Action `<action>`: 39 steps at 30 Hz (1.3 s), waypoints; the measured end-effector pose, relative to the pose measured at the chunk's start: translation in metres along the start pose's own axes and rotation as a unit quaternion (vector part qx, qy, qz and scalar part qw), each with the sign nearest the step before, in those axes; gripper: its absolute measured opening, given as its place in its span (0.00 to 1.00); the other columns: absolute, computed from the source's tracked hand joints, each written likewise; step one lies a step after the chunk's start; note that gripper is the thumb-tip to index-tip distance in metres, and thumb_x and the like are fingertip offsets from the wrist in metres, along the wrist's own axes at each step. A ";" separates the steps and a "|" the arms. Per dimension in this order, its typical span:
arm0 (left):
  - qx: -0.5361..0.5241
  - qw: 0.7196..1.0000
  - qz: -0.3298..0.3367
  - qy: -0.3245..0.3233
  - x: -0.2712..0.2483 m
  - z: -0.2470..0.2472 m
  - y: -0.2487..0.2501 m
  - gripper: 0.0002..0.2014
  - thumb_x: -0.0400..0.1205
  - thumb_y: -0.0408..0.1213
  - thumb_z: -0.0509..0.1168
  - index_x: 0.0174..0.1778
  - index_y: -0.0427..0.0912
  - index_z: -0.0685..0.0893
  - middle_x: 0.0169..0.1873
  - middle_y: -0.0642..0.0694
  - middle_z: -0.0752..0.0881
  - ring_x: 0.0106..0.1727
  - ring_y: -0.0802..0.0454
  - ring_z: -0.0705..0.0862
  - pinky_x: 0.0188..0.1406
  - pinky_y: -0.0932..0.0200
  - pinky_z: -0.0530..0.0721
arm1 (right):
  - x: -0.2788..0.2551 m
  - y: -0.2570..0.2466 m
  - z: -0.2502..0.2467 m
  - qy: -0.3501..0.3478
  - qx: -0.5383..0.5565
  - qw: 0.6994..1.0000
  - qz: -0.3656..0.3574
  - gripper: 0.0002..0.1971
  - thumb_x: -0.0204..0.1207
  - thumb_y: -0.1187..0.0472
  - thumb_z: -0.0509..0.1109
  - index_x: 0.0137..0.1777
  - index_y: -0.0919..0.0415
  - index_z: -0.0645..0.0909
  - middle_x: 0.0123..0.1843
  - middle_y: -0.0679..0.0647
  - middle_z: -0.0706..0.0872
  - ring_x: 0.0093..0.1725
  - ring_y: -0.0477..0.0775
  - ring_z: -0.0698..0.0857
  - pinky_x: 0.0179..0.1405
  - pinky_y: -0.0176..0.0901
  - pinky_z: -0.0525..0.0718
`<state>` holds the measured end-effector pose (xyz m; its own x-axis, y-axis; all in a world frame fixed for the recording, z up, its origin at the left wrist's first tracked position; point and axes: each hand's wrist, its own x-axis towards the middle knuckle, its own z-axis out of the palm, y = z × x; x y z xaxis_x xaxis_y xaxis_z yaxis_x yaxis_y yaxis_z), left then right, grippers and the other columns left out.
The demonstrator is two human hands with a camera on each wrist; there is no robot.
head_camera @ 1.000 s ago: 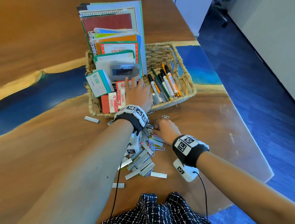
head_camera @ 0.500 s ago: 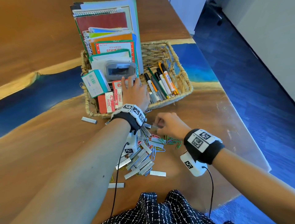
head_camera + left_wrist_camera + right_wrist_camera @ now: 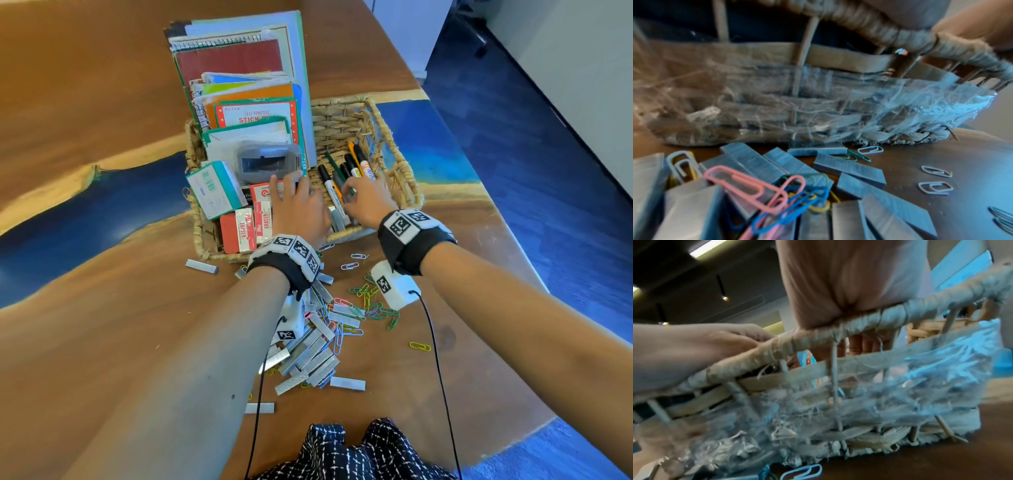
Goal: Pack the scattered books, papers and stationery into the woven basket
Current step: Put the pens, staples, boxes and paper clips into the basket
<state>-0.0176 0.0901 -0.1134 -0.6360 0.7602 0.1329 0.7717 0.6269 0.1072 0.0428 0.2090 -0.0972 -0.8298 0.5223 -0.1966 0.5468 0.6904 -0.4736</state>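
Books, boxes and markers (image 3: 346, 178) fill the woven basket (image 3: 397, 154); staple strips (image 3: 308, 356) and paper clips (image 3: 373, 308) lie before it. Left hand (image 3: 298, 209) spread inside; right hand (image 3: 368, 198) curled, contents unclear.

"SELF ADHESIVE" and "STICK" are printed in red on the white label pad (image 3: 255, 114) standing in the woven basket (image 3: 404, 178). "ERASER" is read on the red-and-white boxes (image 3: 245, 230). Other print is too small.

Table (image 3: 102, 308): basket (image 3: 404, 164), staples (image 3: 308, 359), clips (image 3: 373, 308).
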 end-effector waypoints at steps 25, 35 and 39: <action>0.015 0.988 -0.065 0.138 -0.001 -0.021 -0.001 0.15 0.76 0.38 0.66 0.57 0.39 0.81 0.58 0.38 0.81 0.66 0.40 0.77 0.72 0.33 0.64 | -0.077 0.012 0.069 -0.104 -0.048 0.987 -0.110 0.08 0.76 0.61 0.66 0.53 0.64 0.80 0.52 0.58 0.79 0.52 0.61 0.81 0.45 0.46 0.76; -0.007 0.992 -0.123 0.006 -0.013 -0.017 -0.024 0.23 0.85 0.44 0.51 0.77 0.44 0.62 0.82 0.39 0.48 0.82 0.39 0.52 0.77 0.35 0.52 | -0.091 0.009 0.063 -0.075 -0.019 0.993 -0.091 0.06 0.74 0.59 0.68 0.48 0.61 0.78 0.48 0.53 0.78 0.48 0.58 0.80 0.45 0.45 0.76; -0.005 0.992 -0.123 0.002 -0.012 -0.018 -0.022 0.22 0.86 0.44 0.50 0.76 0.41 0.65 0.82 0.39 0.49 0.82 0.38 0.52 0.77 0.36 0.55 | -0.103 0.011 0.028 0.008 0.145 0.985 -0.087 0.06 0.73 0.67 0.71 0.48 0.62 0.84 0.35 0.46 0.80 0.29 0.37 0.74 0.37 0.32 0.76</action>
<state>-0.0266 0.0642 -0.1000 -0.8047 0.5843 0.1048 0.5936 0.7913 0.1464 0.1311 0.1486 -0.1056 -0.9053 0.4176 -0.0780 0.3389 0.5991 -0.7254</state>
